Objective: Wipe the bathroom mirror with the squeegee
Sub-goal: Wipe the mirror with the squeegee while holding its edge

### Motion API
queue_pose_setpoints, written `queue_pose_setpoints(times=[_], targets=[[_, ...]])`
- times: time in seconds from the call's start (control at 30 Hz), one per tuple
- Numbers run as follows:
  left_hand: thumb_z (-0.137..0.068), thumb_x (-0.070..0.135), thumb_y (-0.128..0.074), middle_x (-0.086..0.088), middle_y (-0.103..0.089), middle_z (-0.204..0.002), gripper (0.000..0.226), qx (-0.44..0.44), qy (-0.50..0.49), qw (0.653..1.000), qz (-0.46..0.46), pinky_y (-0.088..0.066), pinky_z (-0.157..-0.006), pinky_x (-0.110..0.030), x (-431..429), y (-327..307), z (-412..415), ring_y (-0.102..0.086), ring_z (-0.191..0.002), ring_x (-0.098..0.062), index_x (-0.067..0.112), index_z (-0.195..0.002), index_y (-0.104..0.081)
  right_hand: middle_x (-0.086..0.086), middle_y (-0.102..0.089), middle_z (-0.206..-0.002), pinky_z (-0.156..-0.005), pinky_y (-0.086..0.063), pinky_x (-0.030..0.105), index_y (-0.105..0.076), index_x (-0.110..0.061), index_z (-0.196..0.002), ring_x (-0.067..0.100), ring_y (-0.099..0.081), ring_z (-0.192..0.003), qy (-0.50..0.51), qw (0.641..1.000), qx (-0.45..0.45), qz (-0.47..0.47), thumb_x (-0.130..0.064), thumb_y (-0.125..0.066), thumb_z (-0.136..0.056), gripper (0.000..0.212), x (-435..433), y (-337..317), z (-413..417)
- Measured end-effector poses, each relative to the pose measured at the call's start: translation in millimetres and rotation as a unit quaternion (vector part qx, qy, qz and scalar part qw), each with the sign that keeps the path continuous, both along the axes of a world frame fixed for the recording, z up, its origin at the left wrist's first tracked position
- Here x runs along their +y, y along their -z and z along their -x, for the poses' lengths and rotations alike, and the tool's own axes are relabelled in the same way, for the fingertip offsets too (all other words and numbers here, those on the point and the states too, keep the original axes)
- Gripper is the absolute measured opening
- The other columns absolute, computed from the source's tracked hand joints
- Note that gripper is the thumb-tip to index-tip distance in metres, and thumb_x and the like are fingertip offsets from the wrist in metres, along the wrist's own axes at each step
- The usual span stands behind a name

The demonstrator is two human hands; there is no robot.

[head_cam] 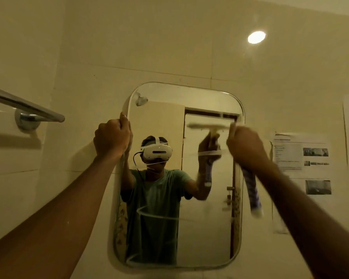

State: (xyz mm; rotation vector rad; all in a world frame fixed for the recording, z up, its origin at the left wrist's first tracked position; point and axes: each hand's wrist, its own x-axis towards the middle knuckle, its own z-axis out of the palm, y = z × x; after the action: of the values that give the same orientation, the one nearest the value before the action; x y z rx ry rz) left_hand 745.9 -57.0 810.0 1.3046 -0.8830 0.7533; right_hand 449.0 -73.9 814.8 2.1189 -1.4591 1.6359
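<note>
A rounded rectangular mirror (206, 228) hangs on the tiled wall ahead. My left hand (111, 137) grips its upper left edge. My right hand (245, 147) is closed around the squeegee (253, 195) near the mirror's upper right edge; the purple and white handle hangs below my fist, blurred by motion. The pale blade shows mostly as a reflection across the upper right of the glass. White soapy streaks curl over the middle and bottom of the mirror. The glass reflects a person in a green shirt wearing a white headset.
A chrome towel bar (26, 108) juts from the wall at upper left. Printed paper sheets (302, 154) are stuck to the wall right of the mirror. A bright light reflection (256, 37) glares on the tiles above.
</note>
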Motion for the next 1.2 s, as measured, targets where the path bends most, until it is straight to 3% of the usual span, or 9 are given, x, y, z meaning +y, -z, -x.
queue_pose_setpoints(times=[0.17, 0.47, 0.57, 0.67, 0.77, 0.83, 0.97, 1.07, 1.2], targets=[[-0.102, 0.039, -0.032, -0.008, -0.053, -0.065, 0.057, 0.002, -0.013, 1.000, -0.015, -0.031, -0.055, -0.027, 1, 2, 2, -0.052, -0.063, -0.025, -0.002, -0.083, -0.067, 0.001, -0.050, -0.068, -0.042, -0.037, 0.020, -0.052, -0.008, -0.096, 0.012, -0.050, -0.052, 0.032, 0.999, 0.002, 0.025, -0.025, -0.033, -0.105, 0.027, -14, -84, -1], [-0.102, 0.037, -0.034, -0.006, -0.053, -0.062, 0.055, 0.021, 0.014, 0.999, -0.019, -0.029, -0.049, -0.024, 2, 3, 3, -0.050, -0.058, -0.018, -0.002, -0.082, -0.067, 0.001, -0.058, -0.066, -0.046, -0.039, 0.019, -0.056, -0.013, -0.086, 0.009, -0.054, -0.051, -0.036, 0.996, -0.005, -0.084, -0.028, -0.037, -0.103, 0.030, 4, 98, -4], [-0.102, 0.036, -0.033, -0.008, -0.053, -0.064, 0.055, 0.015, 0.010, 0.999, -0.032, -0.032, -0.055, -0.027, 4, 2, 3, -0.049, -0.060, -0.019, -0.003, -0.084, -0.067, 0.001, -0.051, -0.060, -0.040, -0.036, 0.016, -0.049, -0.014, -0.071, 0.009, -0.046, -0.045, -0.050, 0.996, -0.016, -0.070, -0.029, -0.032, -0.105, 0.041, 17, 47, 1], [-0.102, 0.037, -0.033, -0.008, -0.054, -0.064, 0.055, 0.006, 0.006, 0.999, -0.033, -0.036, -0.058, -0.030, 3, 2, 0, -0.052, -0.062, -0.021, -0.002, -0.083, -0.067, 0.001, -0.047, -0.066, -0.038, -0.039, 0.011, -0.044, -0.007, -0.079, 0.010, -0.048, -0.049, -0.003, 1.000, 0.013, 0.015, -0.019, -0.033, -0.104, 0.030, 14, -48, -1], [-0.102, 0.037, -0.033, -0.007, -0.054, -0.063, 0.055, 0.005, 0.005, 1.000, -0.028, -0.037, -0.058, -0.030, 1, 2, -2, -0.055, -0.062, -0.024, -0.001, -0.081, -0.067, 0.007, -0.058, -0.080, -0.064, -0.059, 0.035, -0.054, -0.004, -0.100, 0.026, -0.067, -0.072, -0.024, 0.999, -0.024, 0.006, -0.015, -0.038, -0.102, 0.020, 8, -95, -15], [-0.102, 0.036, -0.033, -0.008, -0.055, -0.064, 0.054, 0.005, 0.007, 1.000, -0.029, -0.037, -0.058, -0.030, 0, 2, -3, -0.055, -0.063, -0.024, -0.001, -0.082, -0.068, 0.016, -0.065, -0.092, -0.078, -0.059, 0.044, -0.057, 0.001, -0.103, 0.032, -0.068, -0.085, -0.019, 1.000, -0.015, -0.004, -0.016, -0.036, -0.102, 0.027, 8, -84, -23], [-0.102, 0.038, -0.031, -0.013, -0.062, -0.071, 0.056, 0.001, 0.033, 0.998, -0.051, -0.041, -0.061, -0.031, 1, -1, -9, -0.056, -0.067, -0.024, -0.001, -0.086, -0.068, 0.003, -0.060, -0.070, -0.040, -0.045, 0.022, -0.054, -0.010, -0.086, 0.012, -0.057, -0.051, -0.023, 0.998, -0.029, -0.050, -0.026, -0.034, -0.104, 0.032, 7, 13, -35], [-0.102, 0.038, -0.031, -0.007, -0.057, -0.063, 0.056, -0.004, 0.058, 0.996, -0.067, -0.041, -0.058, -0.030, 6, -1, -12, -0.055, -0.061, -0.022, 0.000, -0.078, -0.065, 0.003, -0.059, -0.064, -0.040, -0.040, 0.020, -0.053, -0.014, -0.085, 0.010, -0.055, -0.047, -0.037, 0.994, -0.037, -0.091, -0.036, -0.027, -0.105, 0.039, 21, 72, -45], [-0.101, 0.037, -0.033, 0.001, -0.047, -0.052, 0.052, -0.009, 0.065, 0.995, -0.071, -0.034, -0.052, -0.027, 5, 0, -16, -0.051, -0.056, -0.021, 0.007, -0.068, -0.060, 0.005, -0.058, -0.066, -0.036, -0.038, 0.016, -0.059, -0.002, -0.094, 0.012, -0.053, -0.047, -0.003, 0.998, 0.006, -0.058, -0.030, -0.027, -0.106, 0.044, 31, 11, -49]])
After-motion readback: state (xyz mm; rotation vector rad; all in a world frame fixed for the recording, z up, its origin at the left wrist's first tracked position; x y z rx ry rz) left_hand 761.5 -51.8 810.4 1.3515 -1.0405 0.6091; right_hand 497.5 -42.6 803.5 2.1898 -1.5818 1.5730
